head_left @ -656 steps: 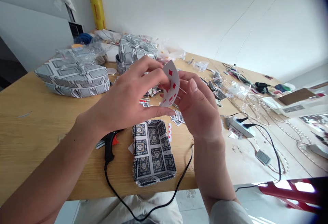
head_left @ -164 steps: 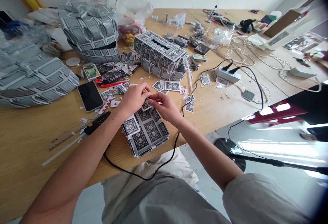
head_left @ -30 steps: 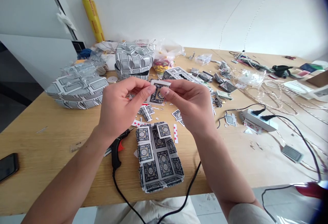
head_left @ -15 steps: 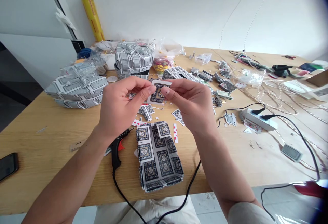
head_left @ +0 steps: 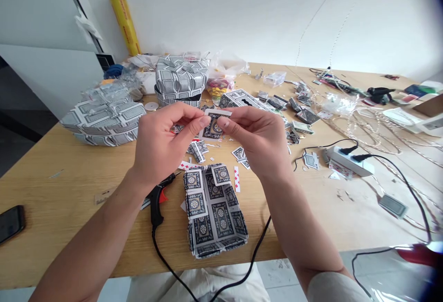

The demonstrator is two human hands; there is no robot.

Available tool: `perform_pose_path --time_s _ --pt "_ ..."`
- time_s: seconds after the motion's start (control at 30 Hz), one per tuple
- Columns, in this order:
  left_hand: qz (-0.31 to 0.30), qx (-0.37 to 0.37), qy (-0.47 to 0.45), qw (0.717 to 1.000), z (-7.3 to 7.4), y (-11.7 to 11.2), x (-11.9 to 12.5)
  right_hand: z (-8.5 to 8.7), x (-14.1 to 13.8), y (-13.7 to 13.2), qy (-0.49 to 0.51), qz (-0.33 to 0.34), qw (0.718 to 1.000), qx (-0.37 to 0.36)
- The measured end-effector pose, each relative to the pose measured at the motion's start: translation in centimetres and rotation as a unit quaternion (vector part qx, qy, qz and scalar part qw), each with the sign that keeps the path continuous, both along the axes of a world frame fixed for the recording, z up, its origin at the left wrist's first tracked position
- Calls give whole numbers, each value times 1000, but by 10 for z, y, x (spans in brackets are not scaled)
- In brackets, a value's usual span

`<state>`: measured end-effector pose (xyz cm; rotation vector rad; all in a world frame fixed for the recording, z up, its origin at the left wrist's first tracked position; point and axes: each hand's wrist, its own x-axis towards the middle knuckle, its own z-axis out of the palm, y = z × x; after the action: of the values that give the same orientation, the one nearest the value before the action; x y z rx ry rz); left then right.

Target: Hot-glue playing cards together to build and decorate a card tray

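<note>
A playing card (head_left: 211,129) with a dark patterned back is pinched between my two hands, above the middle of the table. My left hand (head_left: 169,143) is closed on its left edge, thumb toward me. At the card's right side, my right hand (head_left: 259,138) grips it between thumb and fingers. Below them lies an open box made of playing cards (head_left: 221,219), with patterned backs showing inside and along its rim. A black glue gun (head_left: 157,205) with a red trigger rests left of this box, its cord running toward me.
Cut card scraps (head_left: 197,150) lie beyond the box. Two larger card-covered forms, a round one (head_left: 182,78) and a wide one (head_left: 105,122), stand at the back left. A power strip (head_left: 349,159) with plugged cords sits on the right. A phone (head_left: 12,223) lies at the left edge.
</note>
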<state>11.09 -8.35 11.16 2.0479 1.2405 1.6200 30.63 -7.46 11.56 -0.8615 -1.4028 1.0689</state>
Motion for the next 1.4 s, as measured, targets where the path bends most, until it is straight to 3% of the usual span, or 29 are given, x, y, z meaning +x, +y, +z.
perform_pose_path --time_s 0.17,0.37,0.63,0.83,1.1,1.4 --pt "-5 -14 4 1000 0 1 -1 -1 0 2 10 4 1000 -13" --pt "-27 26 -10 999 0 4 -3 -4 -2 3 1 -7 1000 -15" --pt "-14 -25 -23 999 2 0 -1 -3 -7 -1 13 10 1000 -5" --pt "0 -15 -33 999 2 3 -2 3 -8 -5 -40 -1 999 -25" --pt "-3 -13 -40 999 0 4 -2 -4 -14 -5 -50 -25 998 22" --pt "9 -6 -60 998 0 3 -3 -6 -12 -8 -113 14 993 30"
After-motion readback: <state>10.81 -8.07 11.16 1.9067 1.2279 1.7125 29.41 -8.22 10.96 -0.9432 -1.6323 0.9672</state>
